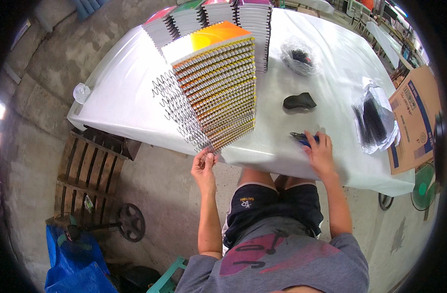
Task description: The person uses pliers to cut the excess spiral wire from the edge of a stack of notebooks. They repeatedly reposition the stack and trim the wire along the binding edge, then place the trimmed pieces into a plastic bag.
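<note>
A tall stack of spiral-bound notebooks (pixel 218 93) stands on the white-covered table, its top cover orange and yellow. Loose ends of dark spiral coils (pixel 177 110) stick out from the left side of the stack. At the stack's lowest near corner, my left hand (pixel 204 165) pinches a coil end between thumb and fingers. My right hand (pixel 321 154) rests at the table's front edge, closed around pliers (pixel 300 138) with dark blue handles. Their jaws point left, apart from the stack. A black rounded object (pixel 299 101) lies beyond the pliers; its kind is unclear.
More notebook stacks (pixel 218 14) stand at the back. A clear plastic bag (pixel 300 57) holds something black. Black coils (pixel 372 122) lie in white wrapping beside a cardboard box (pixel 413 117). Crumpled plastic (pixel 81 93) sits far left. A wooden pallet (pixel 89 171) and blue tarp (pixel 77 263) are lower left.
</note>
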Tool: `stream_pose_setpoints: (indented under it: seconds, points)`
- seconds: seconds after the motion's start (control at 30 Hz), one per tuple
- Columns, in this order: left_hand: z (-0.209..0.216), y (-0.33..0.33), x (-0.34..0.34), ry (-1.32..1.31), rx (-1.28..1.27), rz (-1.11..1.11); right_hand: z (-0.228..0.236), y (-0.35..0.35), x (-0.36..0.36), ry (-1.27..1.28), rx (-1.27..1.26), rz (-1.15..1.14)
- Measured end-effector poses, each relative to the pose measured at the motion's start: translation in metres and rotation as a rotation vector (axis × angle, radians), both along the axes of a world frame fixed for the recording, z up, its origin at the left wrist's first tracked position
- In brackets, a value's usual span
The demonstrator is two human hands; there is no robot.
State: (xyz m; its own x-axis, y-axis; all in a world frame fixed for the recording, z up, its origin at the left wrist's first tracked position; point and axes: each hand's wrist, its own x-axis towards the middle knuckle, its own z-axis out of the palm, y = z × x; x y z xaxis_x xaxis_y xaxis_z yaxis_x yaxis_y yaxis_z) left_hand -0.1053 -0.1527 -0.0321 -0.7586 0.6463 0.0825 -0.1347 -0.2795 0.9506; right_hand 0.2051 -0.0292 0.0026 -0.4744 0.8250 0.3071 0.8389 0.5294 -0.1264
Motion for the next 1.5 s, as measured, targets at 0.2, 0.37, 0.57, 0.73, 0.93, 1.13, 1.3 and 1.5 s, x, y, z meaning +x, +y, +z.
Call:
stream_pose_setpoints:
  seconds: [0.2,0.37,0.57,0.73,0.93,1.13,1.3,1.5]
  points:
    - [0.0,-0.003,-0.005,-0.037,0.023,-0.04,0.02,-0.054,-0.076,0.308,-0.251,0.137]
    - [-0.01,-0.009,-0.025,0.011,0.041,-0.056,0.021,-0.077,-0.117,0.257,-0.136,0.307]
    - [-0.115,-0.016,-0.081,-0.451,-0.15,0.732,0.056,-0.071,-0.082,0.377,0.013,0.207]
    - [-0.108,0.01,0.041,-0.656,-0.604,-0.801,0.057,-0.072,-0.051,0.552,-0.275,0.083]
    - [-0.247,-0.062,-0.083,0.807,-1.153,-0.971,0.068,-0.067,-0.066,0.556,-0.388,0.215]
    - [-0.09,-0.081,-0.106,0.246,-0.645,-0.403,0.044,-0.091,-0.095,0.33,-0.295,0.289]
    - [0.017,-0.042,-0.032,0.159,-0.165,-0.276,0.027,-0.08,-0.141,0.206,-0.025,0.253]
    - [0.0,-0.004,-0.015,0.106,-0.11,-0.151,0.017,-0.077,-0.16,0.167,0.012,0.226]
